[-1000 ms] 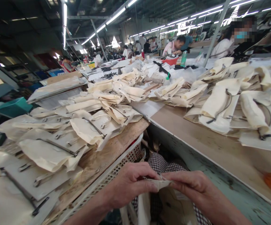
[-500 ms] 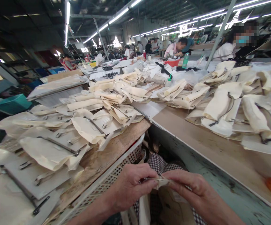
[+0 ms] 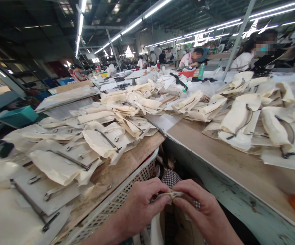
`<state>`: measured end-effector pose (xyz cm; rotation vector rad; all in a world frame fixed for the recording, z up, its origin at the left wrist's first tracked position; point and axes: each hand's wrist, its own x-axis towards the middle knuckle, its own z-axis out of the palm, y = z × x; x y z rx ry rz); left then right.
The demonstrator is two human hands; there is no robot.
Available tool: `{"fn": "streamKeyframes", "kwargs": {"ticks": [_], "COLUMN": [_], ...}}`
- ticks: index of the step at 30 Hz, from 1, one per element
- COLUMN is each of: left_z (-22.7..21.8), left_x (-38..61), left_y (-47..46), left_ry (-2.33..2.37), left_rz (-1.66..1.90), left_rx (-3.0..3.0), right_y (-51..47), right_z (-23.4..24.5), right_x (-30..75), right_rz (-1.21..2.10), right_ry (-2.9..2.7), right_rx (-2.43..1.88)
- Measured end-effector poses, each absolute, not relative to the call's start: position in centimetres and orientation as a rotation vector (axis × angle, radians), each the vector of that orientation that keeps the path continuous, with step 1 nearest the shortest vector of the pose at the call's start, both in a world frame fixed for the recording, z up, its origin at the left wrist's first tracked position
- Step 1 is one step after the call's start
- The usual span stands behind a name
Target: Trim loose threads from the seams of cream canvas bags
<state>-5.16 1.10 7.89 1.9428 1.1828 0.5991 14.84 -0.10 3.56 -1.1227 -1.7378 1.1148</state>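
Note:
Low in front of my lap, both hands pinch the folded edge of a cream fabric piece (image 3: 173,194). My left hand (image 3: 144,201) grips it from the left between thumb and fingers. From the right, my right hand (image 3: 198,200) holds the same edge, its thumb close to the left fingertips. Below the hands, more cream material (image 3: 156,227) hangs down in front of a checked cloth (image 3: 171,178). The fingers partly cover the held edge, so its detail cannot be made out.
Cream pieces with dark straps (image 3: 68,160) cover the wooden table (image 3: 127,168) at left. More cream pieces (image 3: 241,115) lie on the brown-topped bench (image 3: 213,153) at right. A white plastic basket (image 3: 129,185) stands beside my left arm. Several people sit farther back.
My right hand has shifted slightly left and up, with its fingers now more bent and nearer the left fingertips. Both hands still pinch the cream piece. The view has turned a little left.

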Motion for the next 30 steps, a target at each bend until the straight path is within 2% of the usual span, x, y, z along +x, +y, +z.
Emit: {"fn": "streamKeyframes", "kwargs": {"ticks": [13, 23, 28, 30], "left_z": [8.8, 8.2, 6.4, 4.7], "left_x": [-5.9, -6.5, -6.1, -6.0], "left_y": [1.1, 0.9, -0.1, -0.1], "left_ry": [1.123, 1.106, 0.830, 0.856], "left_rz": [0.499, 0.521, 0.638, 0.706], "left_rx": [1.860, 1.595, 1.313, 1.219], "right_y": [-0.4, -0.7, -0.3, -0.2], "right_z": [4.3, 4.4, 3.3, 2.4], "right_x": [15.5, 15.3, 17.6, 19.8], "right_rz": [1.287, 1.288, 1.156, 1.150], "right_ry": [-1.820, -1.840, -1.916, -1.884], "right_rx": [-1.085, -1.142, -1.401, -1.461]}}
